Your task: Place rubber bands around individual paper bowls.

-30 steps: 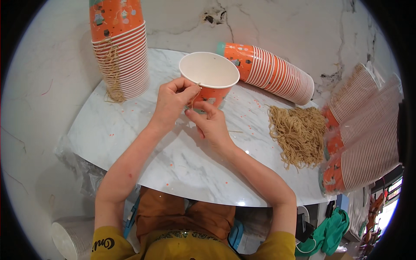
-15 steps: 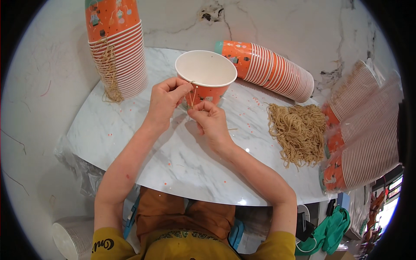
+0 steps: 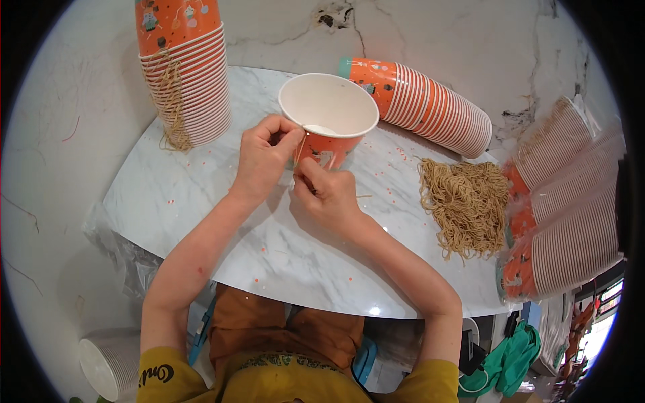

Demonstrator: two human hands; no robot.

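Note:
An orange printed paper tub (image 3: 322, 149) with a white inside leans slightly at the middle of the table, its mouth tipped away to the right. My left hand (image 3: 265, 151) pinches at its near left rim, where a thin tan string (image 3: 302, 146) runs down its side. Just below, my right hand (image 3: 328, 191) has its fingers closed on the lower part of that string, close to the tub's wall. The fingertips partly hide both ends of the string and any hole in the wall.
A tall stack of orange tubs (image 3: 188, 87) with strings hanging down stands at the far left. Another stack (image 3: 430, 101) lies on its side behind. Tan strings (image 3: 467, 208) lie in a heap at right, beside bagged tubs (image 3: 571, 215). Orange bits dot the marble-look table (image 3: 289, 269).
The tub has tilted and shifted slightly right. My right hand has turned and its fingers have curled in closer around the string; my left hand keeps its pinch at the rim.

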